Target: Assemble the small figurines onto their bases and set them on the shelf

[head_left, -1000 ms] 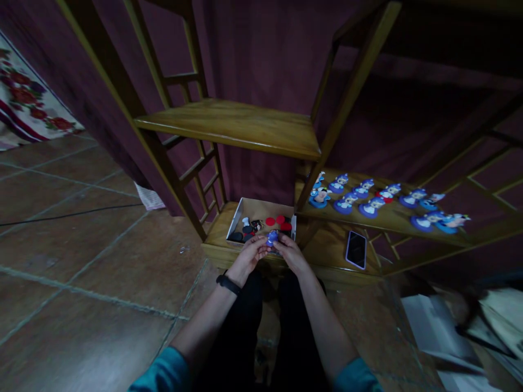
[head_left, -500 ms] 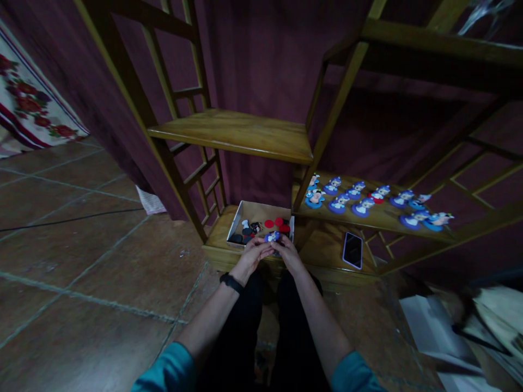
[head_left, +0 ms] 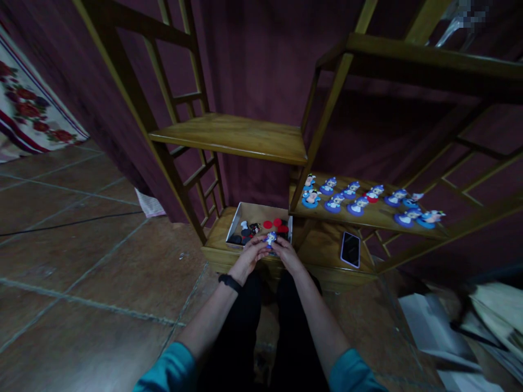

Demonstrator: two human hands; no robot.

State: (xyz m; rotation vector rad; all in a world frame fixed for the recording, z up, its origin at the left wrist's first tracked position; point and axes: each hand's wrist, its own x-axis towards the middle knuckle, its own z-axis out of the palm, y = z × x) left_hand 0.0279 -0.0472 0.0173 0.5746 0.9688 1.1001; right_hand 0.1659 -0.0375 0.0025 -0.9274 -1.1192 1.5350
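A small purple-and-white figurine (head_left: 270,238) is held between my two hands, over the front edge of an open cardboard box (head_left: 261,209). My left hand (head_left: 252,254) grips it from the left, fingers closed. From the other side my right hand (head_left: 287,255) pinches it with the fingertips. Inside the box lie red discs (head_left: 267,224), dark round pieces (head_left: 235,239) and a small white-topped piece (head_left: 244,225). The figurine's lower part is partly covered by my fingers.
Several finished-looking figurines (head_left: 335,202) on round bases stand on the shelf to the right. Below them a phone (head_left: 350,250) lies on the wooden ledge. An upper shelf board (head_left: 232,136) juts out above the box. White packaging (head_left: 433,326) sits on the floor at right.
The figurine has turned from tilted to more upright between my fingers. Both hands stay nearly in place, and the view has shifted slightly.
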